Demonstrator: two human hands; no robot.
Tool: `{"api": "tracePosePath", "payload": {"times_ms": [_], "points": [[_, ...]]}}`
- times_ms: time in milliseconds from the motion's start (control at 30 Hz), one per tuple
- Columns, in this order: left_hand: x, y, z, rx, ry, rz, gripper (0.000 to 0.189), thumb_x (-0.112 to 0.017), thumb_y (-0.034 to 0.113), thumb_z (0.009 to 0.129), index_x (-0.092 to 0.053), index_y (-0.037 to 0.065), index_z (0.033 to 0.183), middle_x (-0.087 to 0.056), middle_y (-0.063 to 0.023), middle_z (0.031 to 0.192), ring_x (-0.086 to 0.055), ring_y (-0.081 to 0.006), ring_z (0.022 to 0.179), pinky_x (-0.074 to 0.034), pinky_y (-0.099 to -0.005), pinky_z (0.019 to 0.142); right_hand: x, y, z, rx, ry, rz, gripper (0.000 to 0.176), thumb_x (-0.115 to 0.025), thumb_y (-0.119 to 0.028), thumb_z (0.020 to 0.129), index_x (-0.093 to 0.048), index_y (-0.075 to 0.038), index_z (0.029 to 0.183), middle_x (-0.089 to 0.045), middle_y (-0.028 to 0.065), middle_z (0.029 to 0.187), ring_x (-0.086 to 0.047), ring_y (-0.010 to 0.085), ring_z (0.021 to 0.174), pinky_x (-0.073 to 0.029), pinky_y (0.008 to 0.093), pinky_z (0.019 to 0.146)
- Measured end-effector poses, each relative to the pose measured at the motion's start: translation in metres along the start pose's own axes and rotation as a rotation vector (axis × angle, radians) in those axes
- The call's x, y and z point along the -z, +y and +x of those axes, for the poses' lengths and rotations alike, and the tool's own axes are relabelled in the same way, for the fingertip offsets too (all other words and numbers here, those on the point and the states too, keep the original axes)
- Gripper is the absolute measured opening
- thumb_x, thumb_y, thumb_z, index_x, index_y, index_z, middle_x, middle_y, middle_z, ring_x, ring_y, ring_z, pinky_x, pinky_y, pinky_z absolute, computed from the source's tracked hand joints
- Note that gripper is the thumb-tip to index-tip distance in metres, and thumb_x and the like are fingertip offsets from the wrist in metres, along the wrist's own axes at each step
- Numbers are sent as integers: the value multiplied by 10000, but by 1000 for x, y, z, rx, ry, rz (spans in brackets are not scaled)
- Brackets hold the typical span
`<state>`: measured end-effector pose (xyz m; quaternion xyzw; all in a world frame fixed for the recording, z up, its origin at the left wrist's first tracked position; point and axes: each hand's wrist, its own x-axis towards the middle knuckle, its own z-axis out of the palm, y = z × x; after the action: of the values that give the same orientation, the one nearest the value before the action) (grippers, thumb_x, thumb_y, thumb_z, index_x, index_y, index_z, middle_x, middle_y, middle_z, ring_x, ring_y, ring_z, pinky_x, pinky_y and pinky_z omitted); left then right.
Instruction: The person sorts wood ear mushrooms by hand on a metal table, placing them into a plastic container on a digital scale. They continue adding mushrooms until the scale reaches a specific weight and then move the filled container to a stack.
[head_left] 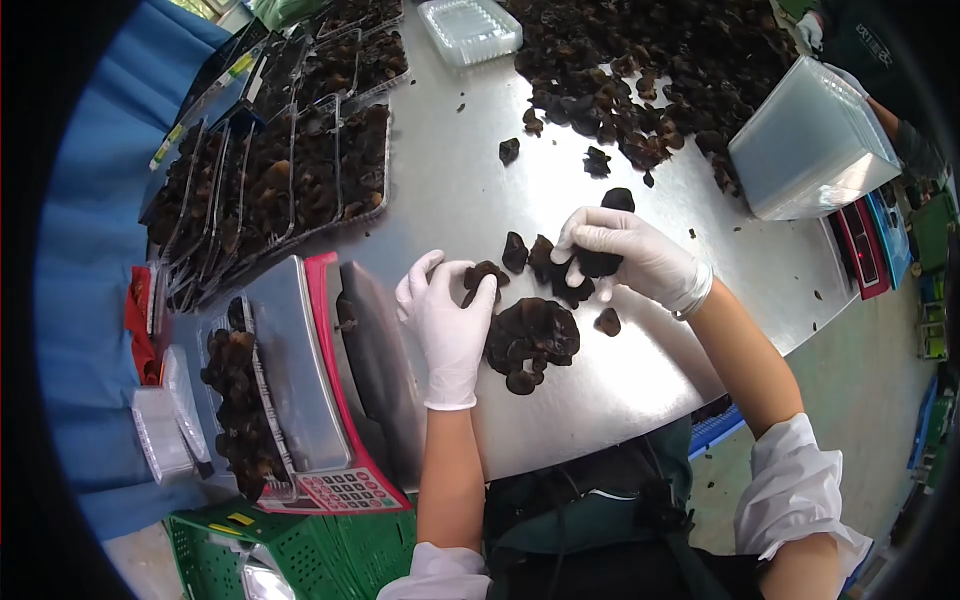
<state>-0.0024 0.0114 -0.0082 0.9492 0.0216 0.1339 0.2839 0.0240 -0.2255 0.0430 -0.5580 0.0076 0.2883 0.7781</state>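
Observation:
Both hands wear white gloves over a metal table. My left hand (446, 315) pinches a dark brown wood ear mushroom (484, 280) between thumb and fingers. To its right, my right hand (632, 248) has its fingers closed on a blackish wood ear mushroom (598, 264); how many pieces it grips is partly hidden by the fingers. A clump of wood ear mushrooms (532, 335) lies on the tabletop just below and between the hands. One small loose piece (607, 321) rests under my right hand, and another (515, 252) sits between the hands.
Beyond the hands spreads a big mushroom heap (620, 70). Filled clear trays (300, 170) stand stacked at left. A pink-edged scale (345, 485) bears a tray of mushrooms (240, 400). Stacked clear containers (815, 150) stand right, near a co-worker's gloved hand (810, 32). Green crates (330, 560) sit below.

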Motion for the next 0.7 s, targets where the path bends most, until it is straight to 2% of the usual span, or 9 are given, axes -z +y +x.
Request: {"api": "tracePosePath", "payload": {"times_ms": [167,267,333,433,467,500,533,633,700], "points": [[-1,-9,1,-99,-20,-246,123,-752,121,802,-702,99,912,-666,-65,1069,-533,-268,1127,-346,-437,1044,-13,0,-22,-35,22,-172,238,-587,-259,994,-621,-35,1066,-646,53,1021,-641,99,834,-535,214,592],[6,1,-3,70,0,-636,147,-729,11,805,-693,90,924,-691,-52,993,-592,-231,1045,-436,-391,951,-18,14,-51,59,151,-132,222,-544,-224,1001,-609,-24,1071,-653,79,965,-638,99,715,-540,211,559],[16,30,-20,157,-12,-960,199,-724,-20,812,-681,89,973,-691,-62,1008,-618,-208,1011,-485,-343,862,-11,23,-81,12,121,-49,372,-555,-275,1006,-553,-38,1293,-606,92,1202,-635,133,976,-558,246,708],[13,88,-72,-260,-189,-851,230,-755,36,794,-652,71,997,-667,-61,1067,-621,-209,976,-502,-359,856,-19,50,-127,188,102,147,606,-566,-339,987,-384,-23,1471,-507,129,1359,-536,192,1216,-530,328,918],[8,103,-87,-509,-195,-694,245,-760,62,787,-649,77,1004,-652,-72,1110,-618,-244,998,-506,-384,860,-16,67,-142,228,137,180,630,-596,-330,958,-390,-14,1463,-510,127,1347,-517,195,1247,-486,345,988],[-3,115,-106,-529,-299,-693,277,-764,103,782,-651,81,1034,-631,-84,1159,-610,-273,1021,-503,-401,873,-19,73,-157,254,216,203,565,-624,-237,919,-447,-4,1402,-541,124,1285,-537,190,1205,-462,344,1000],[-12,124,-123,-551,-405,-691,313,-768,145,777,-654,85,1063,-609,-95,1208,-601,-301,1045,-500,-417,887,-9,83,-177,152,366,110,465,-624,-136,883,-508,8,1310,-583,118,1199,-560,188,1144,-466,339,973],[-3,137,-143,-553,-565,-899,413,-765,214,793,-658,69,1165,-615,-114,1200,-612,-315,1036,-505,-401,880,2,97,-236,148,744,139,340,-620,-46,843,-560,-28,1177,-615,73,967,-535,86,679,-395,195,521],[7,127,-135,-560,-530,-811,390,-763,201,796,-667,64,1149,-628,-120,1178,-619,-314,1029,-510,-400,872,37,121,-279,303,931,-42,317,-549,-94,919,-559,-34,1230,-613,63,1019,-534,70,707,-399,178,525]]}}
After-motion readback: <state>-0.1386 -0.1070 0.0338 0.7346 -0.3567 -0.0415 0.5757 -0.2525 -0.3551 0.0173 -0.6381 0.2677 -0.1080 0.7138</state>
